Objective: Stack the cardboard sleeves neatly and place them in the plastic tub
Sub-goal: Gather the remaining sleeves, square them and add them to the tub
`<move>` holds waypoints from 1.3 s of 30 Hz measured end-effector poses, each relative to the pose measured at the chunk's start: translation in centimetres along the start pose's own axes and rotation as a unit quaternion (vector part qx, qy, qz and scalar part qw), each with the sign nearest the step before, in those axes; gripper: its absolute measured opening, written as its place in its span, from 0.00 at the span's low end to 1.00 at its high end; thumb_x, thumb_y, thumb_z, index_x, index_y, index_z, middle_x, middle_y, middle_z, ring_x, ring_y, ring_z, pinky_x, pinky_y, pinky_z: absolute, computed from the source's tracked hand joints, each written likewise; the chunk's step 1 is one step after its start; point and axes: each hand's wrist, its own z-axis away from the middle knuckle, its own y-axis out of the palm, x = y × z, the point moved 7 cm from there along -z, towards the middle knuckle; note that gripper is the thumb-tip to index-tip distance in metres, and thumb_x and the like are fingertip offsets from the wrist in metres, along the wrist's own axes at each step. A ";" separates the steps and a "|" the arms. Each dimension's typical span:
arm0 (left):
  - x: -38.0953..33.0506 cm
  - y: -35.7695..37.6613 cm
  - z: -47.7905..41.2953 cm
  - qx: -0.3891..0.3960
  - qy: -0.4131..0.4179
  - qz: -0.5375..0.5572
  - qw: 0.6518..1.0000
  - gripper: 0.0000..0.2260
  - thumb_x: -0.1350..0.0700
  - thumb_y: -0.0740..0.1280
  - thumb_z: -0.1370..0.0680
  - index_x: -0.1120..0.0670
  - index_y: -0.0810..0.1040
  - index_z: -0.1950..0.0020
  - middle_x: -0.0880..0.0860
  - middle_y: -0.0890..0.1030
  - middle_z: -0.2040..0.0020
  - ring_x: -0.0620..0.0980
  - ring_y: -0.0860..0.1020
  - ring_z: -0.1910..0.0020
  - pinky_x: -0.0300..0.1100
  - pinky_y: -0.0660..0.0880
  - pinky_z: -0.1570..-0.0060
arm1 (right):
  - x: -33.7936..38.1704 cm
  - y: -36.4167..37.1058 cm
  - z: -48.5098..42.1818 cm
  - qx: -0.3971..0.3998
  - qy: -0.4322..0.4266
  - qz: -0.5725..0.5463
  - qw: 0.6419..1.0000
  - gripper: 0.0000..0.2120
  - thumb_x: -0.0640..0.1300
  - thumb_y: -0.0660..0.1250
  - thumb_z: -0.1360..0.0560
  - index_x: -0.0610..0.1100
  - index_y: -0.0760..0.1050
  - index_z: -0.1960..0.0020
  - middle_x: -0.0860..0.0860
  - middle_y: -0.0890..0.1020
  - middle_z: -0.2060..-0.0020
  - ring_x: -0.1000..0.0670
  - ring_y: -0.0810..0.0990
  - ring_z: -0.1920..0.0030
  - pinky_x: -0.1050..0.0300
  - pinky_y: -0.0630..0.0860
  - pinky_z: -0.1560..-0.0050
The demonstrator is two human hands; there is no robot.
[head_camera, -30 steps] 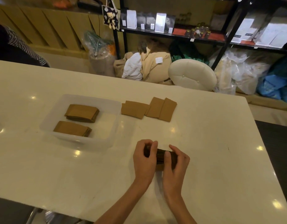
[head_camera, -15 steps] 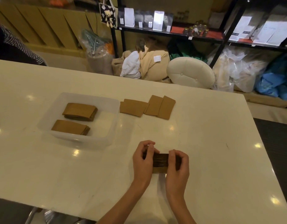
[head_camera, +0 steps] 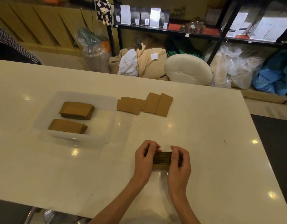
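A stack of brown cardboard sleeves point(head_camera: 161, 159) stands on edge on the white table, gripped at both ends. My left hand point(head_camera: 143, 160) holds its left end and my right hand point(head_camera: 180, 164) holds its right end. A clear plastic tub point(head_camera: 105, 136) sits to the left and farther away. Inside it lie two sleeve stacks, one at the back point(head_camera: 77, 109) and one at the front point(head_camera: 67, 126). Loose sleeves lie flat beyond my hands: one pair point(head_camera: 131, 105) next to the tub and an overlapping pair point(head_camera: 158, 104) to its right.
The table's right edge point(head_camera: 259, 139) borders a dark floor mat. Behind the table stand a cream stool point(head_camera: 187, 69), bags, and black shelves point(head_camera: 172, 29). A person's striped sleeve point(head_camera: 15, 46) shows at far left.
My hands have spread slightly apart along the stack, exposing more of its edge. The stack has stayed at the same spot on the table.
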 end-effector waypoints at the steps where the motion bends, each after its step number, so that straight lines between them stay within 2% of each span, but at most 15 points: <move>1: 0.1 0.1 -0.1 0.002 -0.004 -0.007 1.000 0.09 0.62 0.63 0.18 0.62 0.78 0.56 0.58 0.81 0.62 0.46 0.81 0.62 0.34 0.75 0.59 | 0.1 0.0 0.0 0.002 -0.005 0.005 1.000 0.07 0.44 0.61 0.18 0.50 0.78 0.46 0.58 0.82 0.53 0.55 0.81 0.50 0.45 0.80 0.46; 4: 0.8 -0.5 -0.8 -0.030 -0.035 -0.016 0.999 0.06 0.59 0.65 0.19 0.56 0.80 0.54 0.54 0.83 0.63 0.47 0.81 0.61 0.36 0.76 0.58 | -0.3 -0.2 -0.5 0.014 0.017 -0.008 1.000 0.09 0.44 0.60 0.18 0.51 0.77 0.41 0.58 0.84 0.50 0.58 0.81 0.46 0.49 0.80 0.45; 6: 0.7 -0.2 -0.7 -0.018 -0.035 -0.013 0.999 0.05 0.57 0.64 0.19 0.54 0.79 0.52 0.53 0.84 0.61 0.47 0.82 0.58 0.35 0.77 0.56 | -0.4 -0.2 -0.8 0.019 0.022 -0.019 0.999 0.12 0.43 0.58 0.17 0.50 0.78 0.40 0.57 0.83 0.46 0.59 0.79 0.42 0.49 0.77 0.38; 9: 0.1 0.0 -0.4 0.003 -0.015 -0.027 1.000 0.09 0.56 0.61 0.17 0.55 0.80 0.50 0.53 0.84 0.59 0.47 0.82 0.56 0.34 0.76 0.54 | -0.3 0.2 -0.8 0.036 0.025 -0.028 0.999 0.14 0.40 0.56 0.17 0.49 0.78 0.39 0.56 0.83 0.43 0.57 0.79 0.39 0.48 0.75 0.35; 13: 0.3 -0.9 -0.7 -0.022 -0.015 -0.035 0.999 0.09 0.56 0.58 0.16 0.53 0.79 0.47 0.50 0.85 0.55 0.44 0.82 0.51 0.34 0.76 0.52 | -1.0 0.5 -1.0 0.060 0.040 -0.025 0.997 0.15 0.45 0.57 0.17 0.51 0.74 0.32 0.60 0.78 0.36 0.60 0.74 0.34 0.50 0.71 0.30; 16: -0.2 -0.5 -0.6 -0.001 0.000 -0.032 0.999 0.11 0.57 0.57 0.15 0.53 0.78 0.45 0.50 0.84 0.52 0.45 0.82 0.49 0.35 0.76 0.49 | -0.5 0.6 -1.0 0.066 0.028 -0.039 0.997 0.15 0.45 0.55 0.16 0.53 0.75 0.35 0.59 0.79 0.37 0.61 0.74 0.35 0.53 0.71 0.31; 18: -0.5 -0.4 -0.7 0.008 0.012 -0.031 0.999 0.11 0.58 0.56 0.15 0.54 0.78 0.44 0.51 0.84 0.50 0.47 0.81 0.48 0.37 0.77 0.47 | -0.3 0.5 -1.1 0.065 0.018 -0.042 0.997 0.16 0.44 0.54 0.16 0.52 0.74 0.32 0.58 0.79 0.36 0.59 0.74 0.33 0.54 0.70 0.32; 21: 0.0 -0.9 -1.0 -0.017 0.001 -0.031 0.999 0.12 0.57 0.55 0.15 0.54 0.78 0.43 0.50 0.83 0.48 0.48 0.81 0.47 0.43 0.78 0.44 | -0.9 0.5 -1.1 0.068 0.032 -0.033 0.997 0.17 0.46 0.54 0.16 0.51 0.71 0.29 0.58 0.76 0.33 0.60 0.72 0.32 0.55 0.69 0.30; 23: -0.1 -0.8 -1.0 -0.012 0.001 -0.025 1.000 0.12 0.57 0.55 0.15 0.54 0.78 0.43 0.50 0.83 0.48 0.48 0.81 0.47 0.45 0.78 0.44 | -0.5 0.7 -1.0 0.075 0.021 -0.029 0.997 0.17 0.47 0.54 0.16 0.52 0.72 0.30 0.59 0.77 0.34 0.62 0.72 0.32 0.60 0.69 0.32; 26: -0.4 -0.4 -0.9 0.023 0.008 -0.028 0.999 0.12 0.57 0.55 0.15 0.55 0.79 0.44 0.51 0.84 0.48 0.48 0.81 0.45 0.41 0.77 0.45 | -0.2 0.8 -1.2 0.083 0.014 -0.022 0.996 0.16 0.45 0.55 0.16 0.51 0.74 0.32 0.62 0.77 0.36 0.65 0.72 0.34 0.69 0.70 0.36; 31: 0.1 -0.8 -0.7 -0.018 0.019 -0.047 0.999 0.12 0.61 0.56 0.16 0.54 0.79 0.46 0.50 0.84 0.51 0.47 0.82 0.48 0.38 0.77 0.48 | -0.3 0.7 -1.1 0.092 0.013 -0.016 0.996 0.15 0.42 0.55 0.16 0.51 0.77 0.36 0.60 0.81 0.40 0.61 0.75 0.36 0.66 0.72 0.37; 35: 0.3 -1.0 -0.9 -0.034 0.022 -0.036 0.999 0.12 0.60 0.54 0.15 0.54 0.78 0.45 0.50 0.84 0.51 0.49 0.82 0.49 0.39 0.78 0.48 | -0.8 0.7 -0.9 0.082 0.030 0.001 0.996 0.12 0.46 0.57 0.17 0.52 0.78 0.40 0.59 0.83 0.45 0.58 0.80 0.41 0.57 0.76 0.40; 39: 0.7 -1.0 -1.7 -0.078 -0.020 -0.044 0.996 0.13 0.55 0.53 0.15 0.54 0.77 0.48 0.50 0.85 0.56 0.48 0.82 0.55 0.38 0.79 0.56 | 0.2 1.3 -0.6 0.096 -0.061 0.110 0.987 0.07 0.53 0.59 0.19 0.57 0.75 0.45 0.63 0.81 0.51 0.59 0.80 0.48 0.62 0.77 0.50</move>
